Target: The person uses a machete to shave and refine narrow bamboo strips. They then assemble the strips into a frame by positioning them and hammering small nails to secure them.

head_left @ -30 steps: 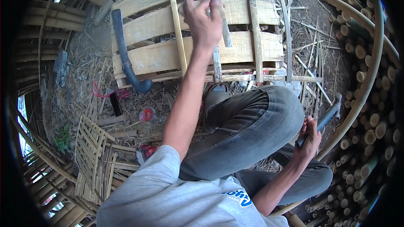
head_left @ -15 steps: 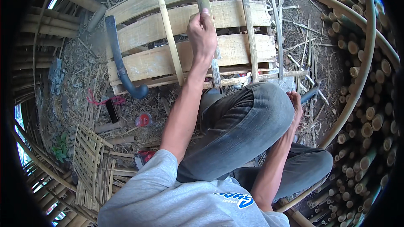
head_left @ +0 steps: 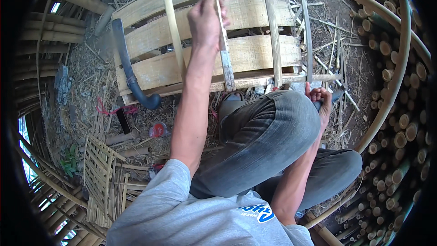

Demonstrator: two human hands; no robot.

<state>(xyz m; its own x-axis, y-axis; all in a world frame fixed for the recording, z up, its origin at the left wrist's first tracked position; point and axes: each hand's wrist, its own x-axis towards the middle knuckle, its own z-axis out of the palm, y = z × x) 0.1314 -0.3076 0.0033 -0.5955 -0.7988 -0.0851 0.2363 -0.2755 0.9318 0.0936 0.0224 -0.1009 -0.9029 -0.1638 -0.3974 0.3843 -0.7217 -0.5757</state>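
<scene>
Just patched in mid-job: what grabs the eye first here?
The left hand grips an upright bamboo strip on the slatted bamboo panel at top centre. The right hand holds a dark-handled tool beside the raised knee. A dark curved pipe lies at the panel's left.

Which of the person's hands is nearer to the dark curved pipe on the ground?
Left. The left hand grips a thin bamboo strip over the slatted frame, right of the dark curved pipe. The right hand is farther, beyond the raised knee.
</scene>
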